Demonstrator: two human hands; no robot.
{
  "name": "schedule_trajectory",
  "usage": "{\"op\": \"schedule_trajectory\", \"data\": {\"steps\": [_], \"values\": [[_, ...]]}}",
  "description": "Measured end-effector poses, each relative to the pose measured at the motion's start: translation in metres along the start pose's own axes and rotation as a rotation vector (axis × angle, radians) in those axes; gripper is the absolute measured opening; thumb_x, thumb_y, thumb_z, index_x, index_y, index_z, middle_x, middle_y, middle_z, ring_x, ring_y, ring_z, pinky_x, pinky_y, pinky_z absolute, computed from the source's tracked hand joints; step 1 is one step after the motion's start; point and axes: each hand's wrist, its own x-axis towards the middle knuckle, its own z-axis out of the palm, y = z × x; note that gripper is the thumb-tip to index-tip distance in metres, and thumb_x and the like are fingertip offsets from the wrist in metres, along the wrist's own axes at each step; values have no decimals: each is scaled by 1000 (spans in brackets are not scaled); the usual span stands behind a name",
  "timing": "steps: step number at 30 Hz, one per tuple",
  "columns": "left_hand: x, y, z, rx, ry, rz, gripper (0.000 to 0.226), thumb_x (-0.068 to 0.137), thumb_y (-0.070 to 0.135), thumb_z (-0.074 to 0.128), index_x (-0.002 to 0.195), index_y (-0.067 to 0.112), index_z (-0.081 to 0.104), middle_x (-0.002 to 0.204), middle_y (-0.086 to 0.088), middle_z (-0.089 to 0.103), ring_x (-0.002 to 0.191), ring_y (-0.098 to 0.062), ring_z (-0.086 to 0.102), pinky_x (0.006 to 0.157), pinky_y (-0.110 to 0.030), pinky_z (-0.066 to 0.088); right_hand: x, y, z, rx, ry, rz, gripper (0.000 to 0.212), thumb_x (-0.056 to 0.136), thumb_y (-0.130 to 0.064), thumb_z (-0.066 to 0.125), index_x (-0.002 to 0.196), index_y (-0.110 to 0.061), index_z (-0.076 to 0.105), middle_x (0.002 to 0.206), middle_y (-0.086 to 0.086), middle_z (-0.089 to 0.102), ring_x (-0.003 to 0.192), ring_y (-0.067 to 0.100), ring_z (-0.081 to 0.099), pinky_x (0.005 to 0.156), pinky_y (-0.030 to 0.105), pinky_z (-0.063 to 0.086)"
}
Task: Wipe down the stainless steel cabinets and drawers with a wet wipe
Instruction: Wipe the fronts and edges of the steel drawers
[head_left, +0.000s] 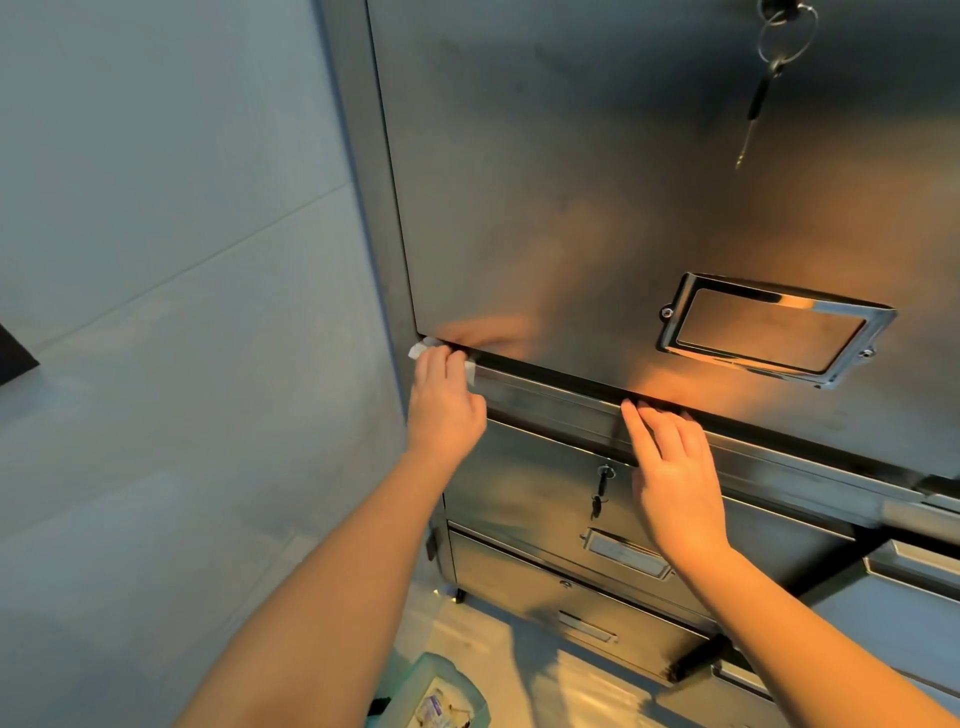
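Observation:
A stainless steel cabinet door (597, 182) with a chrome label holder (769, 327) fills the upper view. Below it runs a steel ledge (561, 400), then drawers (524, 499) with handles. My left hand (444, 400) presses a white wet wipe (422, 348) against the left end of the ledge, right under the door's bottom corner; the fingers lie over the wipe. My right hand (675, 467) rests flat on the ledge further right, fingertips at the dark gap under the door.
Keys on a ring (779, 47) hang from the door's lock at top right. A small key (600, 488) sits in the top drawer's lock. A grey wall (182, 234) stands close on the left. A green bin (441, 691) with rubbish is on the floor below.

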Motion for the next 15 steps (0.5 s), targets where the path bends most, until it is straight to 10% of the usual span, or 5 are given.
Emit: {"op": "schedule_trajectory", "data": {"steps": [15], "values": [[-56, 105, 42, -132, -83, 247, 53, 77, 1, 60, 130, -1, 56, 132, -15, 55, 129, -31, 45, 110, -46, 40, -20, 32, -39, 155, -58, 44, 73, 67, 15, 71, 136, 2, 52, 132, 19, 56, 123, 39, 53, 103, 50, 45]]}}
